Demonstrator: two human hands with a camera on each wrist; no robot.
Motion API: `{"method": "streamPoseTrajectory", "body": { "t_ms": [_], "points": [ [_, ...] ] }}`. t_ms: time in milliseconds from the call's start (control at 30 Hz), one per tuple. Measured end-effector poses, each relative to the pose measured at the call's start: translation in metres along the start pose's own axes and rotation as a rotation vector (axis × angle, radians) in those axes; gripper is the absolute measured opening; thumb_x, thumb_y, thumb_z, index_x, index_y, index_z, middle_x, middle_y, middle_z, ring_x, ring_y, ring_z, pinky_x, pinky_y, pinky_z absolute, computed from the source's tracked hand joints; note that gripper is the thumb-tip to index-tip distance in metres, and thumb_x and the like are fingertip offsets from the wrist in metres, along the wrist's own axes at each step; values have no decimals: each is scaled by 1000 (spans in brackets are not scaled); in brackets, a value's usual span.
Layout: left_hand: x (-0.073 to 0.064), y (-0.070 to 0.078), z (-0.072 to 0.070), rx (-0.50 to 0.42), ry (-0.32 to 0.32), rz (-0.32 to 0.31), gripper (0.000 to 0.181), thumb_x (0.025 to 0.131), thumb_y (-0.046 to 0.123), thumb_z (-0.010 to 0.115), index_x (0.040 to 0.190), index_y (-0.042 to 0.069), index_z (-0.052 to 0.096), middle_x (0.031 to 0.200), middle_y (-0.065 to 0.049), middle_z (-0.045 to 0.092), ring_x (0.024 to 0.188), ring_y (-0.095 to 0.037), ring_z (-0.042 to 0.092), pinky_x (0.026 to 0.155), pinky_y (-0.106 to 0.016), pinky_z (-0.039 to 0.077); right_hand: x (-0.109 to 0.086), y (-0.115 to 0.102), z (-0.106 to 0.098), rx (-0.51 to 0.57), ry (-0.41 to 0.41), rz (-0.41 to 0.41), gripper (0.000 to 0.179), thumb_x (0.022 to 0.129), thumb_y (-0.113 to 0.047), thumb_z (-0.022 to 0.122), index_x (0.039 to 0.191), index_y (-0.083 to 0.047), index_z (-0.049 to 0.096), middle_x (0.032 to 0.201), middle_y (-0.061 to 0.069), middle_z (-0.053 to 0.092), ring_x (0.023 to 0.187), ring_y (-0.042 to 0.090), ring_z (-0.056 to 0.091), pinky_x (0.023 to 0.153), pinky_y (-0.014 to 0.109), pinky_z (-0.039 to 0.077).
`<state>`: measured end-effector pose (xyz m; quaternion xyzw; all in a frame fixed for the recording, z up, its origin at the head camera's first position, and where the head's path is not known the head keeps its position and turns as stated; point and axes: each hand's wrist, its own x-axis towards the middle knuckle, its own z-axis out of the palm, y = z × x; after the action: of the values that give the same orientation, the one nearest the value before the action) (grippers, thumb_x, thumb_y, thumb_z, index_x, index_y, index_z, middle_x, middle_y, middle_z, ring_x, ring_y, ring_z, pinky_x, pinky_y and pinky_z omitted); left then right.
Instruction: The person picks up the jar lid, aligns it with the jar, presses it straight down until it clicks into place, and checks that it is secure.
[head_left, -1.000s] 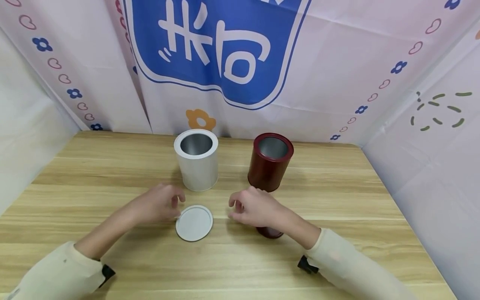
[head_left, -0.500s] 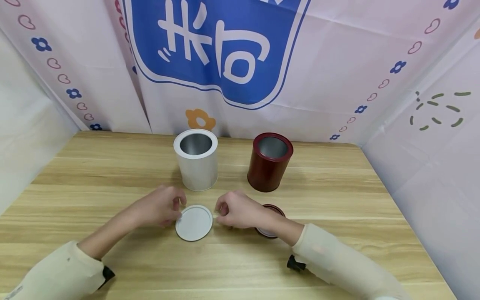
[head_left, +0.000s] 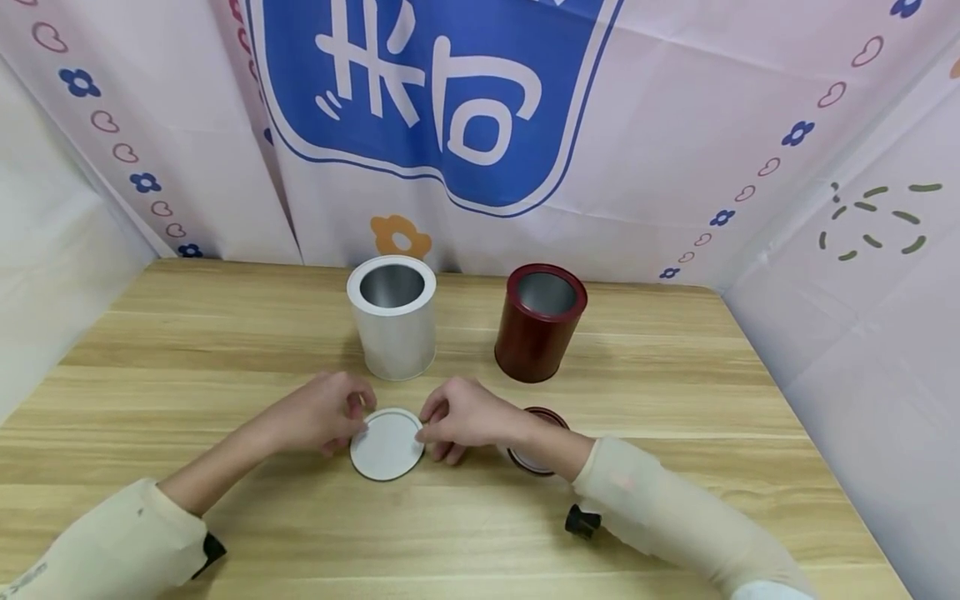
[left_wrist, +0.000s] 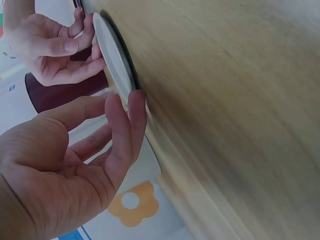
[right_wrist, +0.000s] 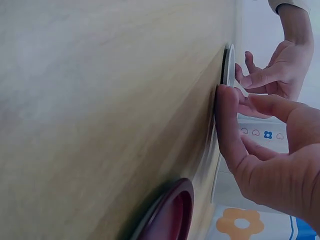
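Head view: on the worktop (head_left: 675,383), the white can (head_left: 398,343) stands at 12 o'clock of the round white lid (head_left: 386,452), which has no long axis. Your right hand (head_left: 471,414) pinches the rim near 3 o'clock, your left hand (head_left: 318,410) near 10; neither is nearer. Half a second ago, your right grip was just short of the rim.
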<state>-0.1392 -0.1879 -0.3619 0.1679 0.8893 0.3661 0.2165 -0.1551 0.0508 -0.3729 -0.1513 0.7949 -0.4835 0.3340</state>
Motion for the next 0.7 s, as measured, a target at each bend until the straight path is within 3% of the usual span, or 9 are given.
{"method": "streamPoseTrajectory", "body": {
  "t_ms": [500, 700],
  "points": [
    [-1, 3, 2, -61, 36, -52, 25, 89, -8, 68, 113, -11, 63, 79, -10, 60, 55, -16, 62, 51, -36, 60, 1, 1, -5, 207, -13, 56, 9, 93, -1, 72, 99, 6, 70, 90, 19, 73, 73, 29, 77, 63, 36, 64],
    [-2, 1, 2, -63, 43, -24, 23, 89, -9, 66, 111, -11, 62, 77, -10, 60, 55, -16, 62, 50, -37, 59, 1, 2, -6, 240, -19, 45, 10, 94, 0, 71, 100, 8, 71, 92, 19, 72, 76, 31, 77, 66, 37, 65]
  ]
}}
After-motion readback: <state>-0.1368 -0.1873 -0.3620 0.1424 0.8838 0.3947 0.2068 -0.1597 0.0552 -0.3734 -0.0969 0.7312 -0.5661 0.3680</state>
